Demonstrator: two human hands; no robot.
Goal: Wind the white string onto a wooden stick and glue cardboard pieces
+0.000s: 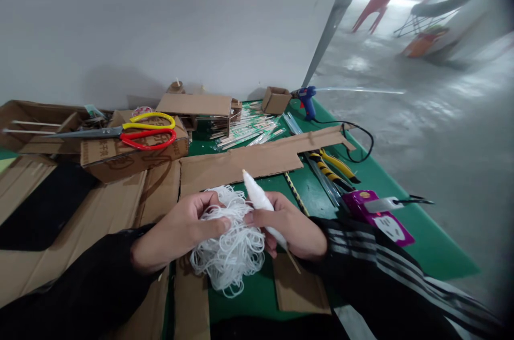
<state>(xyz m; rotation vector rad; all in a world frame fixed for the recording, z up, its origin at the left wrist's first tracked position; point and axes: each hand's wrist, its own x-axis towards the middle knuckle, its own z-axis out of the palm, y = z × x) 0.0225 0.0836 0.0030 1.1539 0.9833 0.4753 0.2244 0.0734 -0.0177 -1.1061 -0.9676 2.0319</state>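
A loose, tangled bundle of white string (231, 254) hangs between my hands over the green table. My left hand (184, 230) is closed on its left side, thumb pressed into the loops. In my right hand (291, 225) is a stick wound thick with white string (257, 193), its pale tip pointing up and away and its thin lower end poking out below. The right thumb also touches the loops of the bundle. Some of the right fingers are hidden behind the wound stick.
Cardboard strips (244, 163) lie ahead and to the left. Scissors (148, 131) rest on a cardboard box (134, 155). Wooden sticks (249, 126), a blue glue gun (307, 102), yellow-black pliers (333, 168) and a purple power strip (377, 217) are on the green table (433, 246).
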